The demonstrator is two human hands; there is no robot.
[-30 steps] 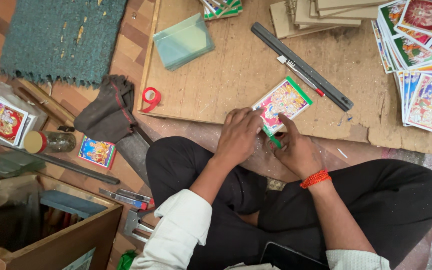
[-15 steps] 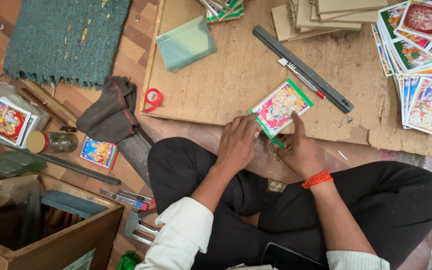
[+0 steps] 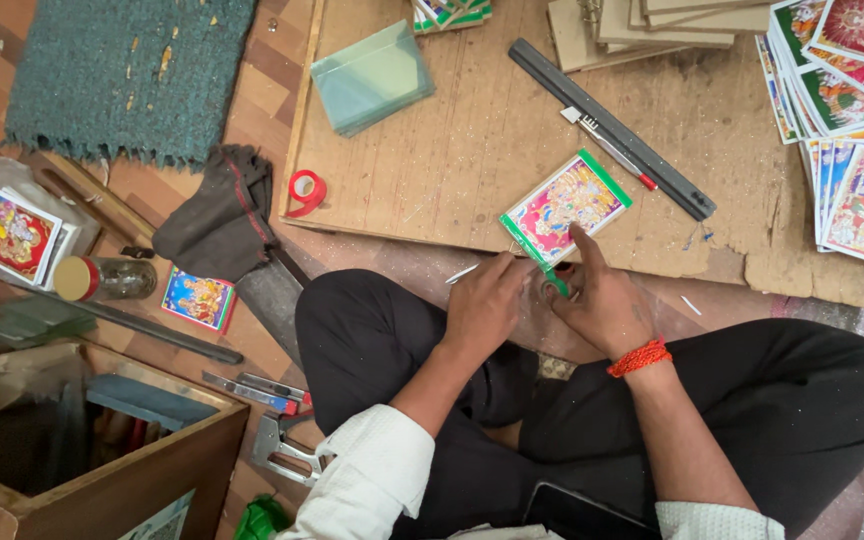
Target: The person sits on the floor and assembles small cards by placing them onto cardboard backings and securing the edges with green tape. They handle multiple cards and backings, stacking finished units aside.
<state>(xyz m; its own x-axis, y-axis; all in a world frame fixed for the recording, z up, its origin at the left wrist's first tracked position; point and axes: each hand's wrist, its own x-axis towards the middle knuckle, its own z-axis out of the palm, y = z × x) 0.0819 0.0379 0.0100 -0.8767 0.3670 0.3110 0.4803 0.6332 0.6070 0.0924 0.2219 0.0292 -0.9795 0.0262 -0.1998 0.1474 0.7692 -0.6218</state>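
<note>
A small colourful picture (image 3: 564,206) with a green tape border lies at the near edge of a wooden board (image 3: 472,150). My left hand (image 3: 485,303) pinches the picture's near corner with its fingers curled. My right hand (image 3: 604,301), a red thread at its wrist, presses its forefinger on the picture's near edge while the other fingers curl around a green tape roll (image 3: 557,286), which is mostly hidden. A thin white sliver (image 3: 461,272) lies just left of my left hand.
On the board lie a long black ruler (image 3: 614,128), a pen-like cutter (image 3: 607,148), glass sheets (image 3: 372,78) and stacks of prints (image 3: 852,120). A red tape roll (image 3: 305,190), dark cloth (image 3: 220,215), jar (image 3: 102,278), stapler (image 3: 287,450) and wooden box (image 3: 102,470) are at the left.
The picture went from tilted up between my hands to lying flat on the board's edge. My right forefinger now presses on it and my left hand has slid toward its near corner.
</note>
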